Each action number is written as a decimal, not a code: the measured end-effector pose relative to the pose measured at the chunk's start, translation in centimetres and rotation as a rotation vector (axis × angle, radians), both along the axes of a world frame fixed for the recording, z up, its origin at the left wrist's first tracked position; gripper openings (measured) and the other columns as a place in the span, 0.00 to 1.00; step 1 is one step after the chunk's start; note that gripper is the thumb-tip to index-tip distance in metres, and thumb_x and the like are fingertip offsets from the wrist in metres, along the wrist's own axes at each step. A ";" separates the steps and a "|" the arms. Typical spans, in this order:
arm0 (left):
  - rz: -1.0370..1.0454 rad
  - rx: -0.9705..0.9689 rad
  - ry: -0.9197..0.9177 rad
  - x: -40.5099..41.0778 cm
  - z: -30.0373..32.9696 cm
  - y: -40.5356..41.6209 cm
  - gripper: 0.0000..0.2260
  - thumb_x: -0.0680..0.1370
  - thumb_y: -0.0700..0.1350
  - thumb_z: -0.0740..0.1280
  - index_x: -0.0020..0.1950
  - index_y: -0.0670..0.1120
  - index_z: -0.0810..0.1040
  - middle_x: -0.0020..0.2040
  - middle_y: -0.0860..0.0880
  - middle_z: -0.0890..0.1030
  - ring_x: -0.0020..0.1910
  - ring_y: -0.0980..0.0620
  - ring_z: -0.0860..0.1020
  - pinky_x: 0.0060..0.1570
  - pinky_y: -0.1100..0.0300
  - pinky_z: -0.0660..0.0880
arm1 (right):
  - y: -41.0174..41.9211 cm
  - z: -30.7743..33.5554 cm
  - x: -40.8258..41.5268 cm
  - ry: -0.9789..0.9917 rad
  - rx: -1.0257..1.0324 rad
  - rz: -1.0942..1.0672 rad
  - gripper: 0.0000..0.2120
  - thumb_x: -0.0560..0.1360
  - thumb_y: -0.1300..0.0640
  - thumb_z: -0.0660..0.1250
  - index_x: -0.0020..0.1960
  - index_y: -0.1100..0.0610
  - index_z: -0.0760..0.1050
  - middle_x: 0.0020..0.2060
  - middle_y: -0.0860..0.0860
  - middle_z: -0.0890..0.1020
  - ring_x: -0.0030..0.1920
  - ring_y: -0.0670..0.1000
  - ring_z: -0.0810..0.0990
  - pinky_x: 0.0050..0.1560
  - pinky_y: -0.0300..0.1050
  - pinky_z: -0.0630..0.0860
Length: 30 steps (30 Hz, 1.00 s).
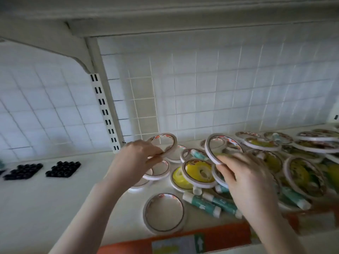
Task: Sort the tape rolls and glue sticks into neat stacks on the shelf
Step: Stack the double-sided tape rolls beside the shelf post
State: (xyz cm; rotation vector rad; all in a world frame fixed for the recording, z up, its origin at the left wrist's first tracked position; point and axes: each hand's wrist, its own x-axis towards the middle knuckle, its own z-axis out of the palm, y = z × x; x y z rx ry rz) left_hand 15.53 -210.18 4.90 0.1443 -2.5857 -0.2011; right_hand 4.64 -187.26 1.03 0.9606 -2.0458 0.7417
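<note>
My left hand (138, 158) pinches a thin white tape roll (165, 143) lifted above the white shelf (55, 195). My right hand (244, 180) grips a second white tape roll (211, 149), tilted on edge. Below them lie several more white tape rolls, one flat near the front (163, 213), and rolls with yellow centres (199, 173). Teal and white glue sticks (201, 204) lie loose among the rolls. Farther right the rolls form a jumbled pile (302, 173).
Two black studded trays (63, 169) sit on the shelf's left part. A slotted upright post (105, 110) and a wire grid back panel (220, 88) stand behind. An orange price strip (183, 239) runs along the front edge. Another shelf hangs overhead.
</note>
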 end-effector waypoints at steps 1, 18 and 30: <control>0.034 0.008 0.010 1.6 -0.1 -1.0 0.07 0.69 0.50 0.66 0.41 0.51 0.82 0.34 0.51 0.80 0.36 0.47 0.78 0.35 0.52 0.76 | -1.3 0.2 0.6 0.020 -0.006 0.025 0.05 0.68 0.64 0.74 0.43 0.59 0.82 0.35 0.52 0.81 0.36 0.57 0.80 0.40 0.52 0.78; 0.510 -0.104 0.043 36.6 -2.0 -21.0 0.06 0.67 0.51 0.68 0.40 0.52 0.82 0.33 0.55 0.79 0.35 0.50 0.78 0.34 0.62 0.74 | -28.1 -0.6 24.2 -0.003 0.053 0.346 0.11 0.59 0.67 0.78 0.38 0.58 0.81 0.31 0.52 0.78 0.34 0.60 0.78 0.38 0.49 0.69; 0.689 -0.094 0.054 52.6 -2.9 -31.5 0.07 0.69 0.51 0.66 0.40 0.51 0.82 0.32 0.55 0.78 0.36 0.50 0.77 0.34 0.56 0.75 | -43.6 0.1 38.0 -0.006 0.107 0.572 0.09 0.60 0.67 0.79 0.36 0.59 0.80 0.30 0.52 0.78 0.33 0.59 0.78 0.36 0.49 0.73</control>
